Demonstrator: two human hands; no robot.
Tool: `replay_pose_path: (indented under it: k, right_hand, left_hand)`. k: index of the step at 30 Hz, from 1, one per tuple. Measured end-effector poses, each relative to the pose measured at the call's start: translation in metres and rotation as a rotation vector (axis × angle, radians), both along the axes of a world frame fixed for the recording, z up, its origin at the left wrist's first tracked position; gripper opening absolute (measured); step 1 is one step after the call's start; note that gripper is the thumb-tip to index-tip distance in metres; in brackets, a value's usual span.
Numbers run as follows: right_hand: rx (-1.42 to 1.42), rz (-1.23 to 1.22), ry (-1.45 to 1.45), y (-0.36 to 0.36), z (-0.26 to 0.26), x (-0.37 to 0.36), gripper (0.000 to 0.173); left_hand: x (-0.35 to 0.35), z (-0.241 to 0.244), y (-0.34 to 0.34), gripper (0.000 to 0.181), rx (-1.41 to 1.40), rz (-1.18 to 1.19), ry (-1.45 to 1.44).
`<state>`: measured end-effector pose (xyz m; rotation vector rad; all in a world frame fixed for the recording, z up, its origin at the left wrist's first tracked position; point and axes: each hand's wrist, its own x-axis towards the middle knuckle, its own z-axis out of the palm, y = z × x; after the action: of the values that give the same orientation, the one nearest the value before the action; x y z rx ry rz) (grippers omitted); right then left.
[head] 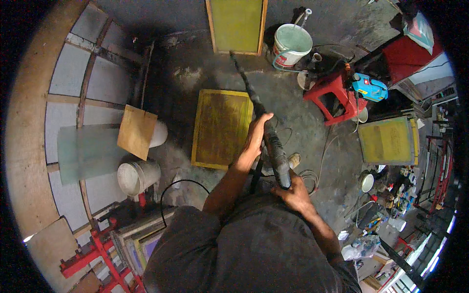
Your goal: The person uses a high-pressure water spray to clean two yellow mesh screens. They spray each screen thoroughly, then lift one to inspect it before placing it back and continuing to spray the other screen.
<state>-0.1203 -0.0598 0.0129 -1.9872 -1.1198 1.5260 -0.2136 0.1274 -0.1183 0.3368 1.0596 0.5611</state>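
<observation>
Both my hands hold a long black spray lance (275, 146), which looks like a pressure-washer wand. My left hand (256, 133) grips the middle of the lance, its thumb lying along the top. Nearer my body, my right hand (295, 194) is closed around the thick rear end; the trigger area is hidden. In the picture, the thin tip overlaps the lower edge of a wood-framed yellow-green printing screen (239, 25) upright at the wall. A second screen with a yellow frame (216, 128) lies below it, partly behind my left forearm.
A red plastic stool (318, 97) carries a blue pressure-washer unit (370, 87). Beside it is a white bucket (293, 45) with a hose. Thin hose (309, 179) coils near my shoe (294, 160). More screens (386, 141) lean at right; a white pail (137, 177) stands left.
</observation>
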Motion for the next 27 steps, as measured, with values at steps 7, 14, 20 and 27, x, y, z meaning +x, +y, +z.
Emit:
replay_pose_path:
  k: [7,14,20,27]
  right_hand:
    - [0.173,-0.029,-0.017,0.002,0.010,-0.006,0.063]
    - [0.033,-0.134,0.129,-0.008,-0.005,0.002,0.069]
    - [-0.126,-0.100,-0.005,-0.014,0.008,0.001,0.070]
    - [0.060,-0.087,-0.053,-0.014,0.013,0.001,0.068]
  left_hand:
    - [0.003,0.064,0.017,0.034,0.329,-0.061,-0.087]
    - [0.002,0.013,-0.008,0.052,-0.032,-0.086,0.051]
    - [0.008,0.043,-0.004,0.045,0.137,-0.093,-0.015]
    - [0.020,0.047,0.006,0.034,0.431,-0.073,0.028]
